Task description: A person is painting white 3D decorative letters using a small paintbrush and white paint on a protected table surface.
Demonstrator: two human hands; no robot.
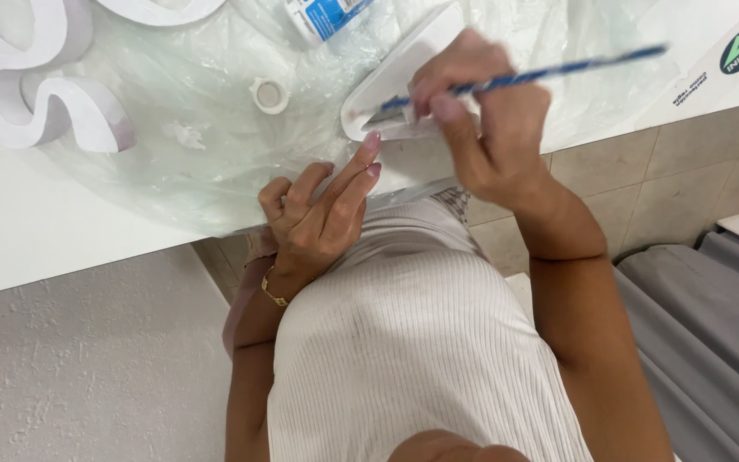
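A white bench (36,231) stands over tan floor tiles (635,180), with a rough plaster wall below its edge. Crinkled clear plastic (181,171) covers it. The right hand (493,128) pinches a thin blue brush (540,75), its tip on a smooth white tray (395,73) just under the grip. The left hand (314,218) is loose, two fingers touching the plastic below the tray. A round cap (269,94) lies left of both.
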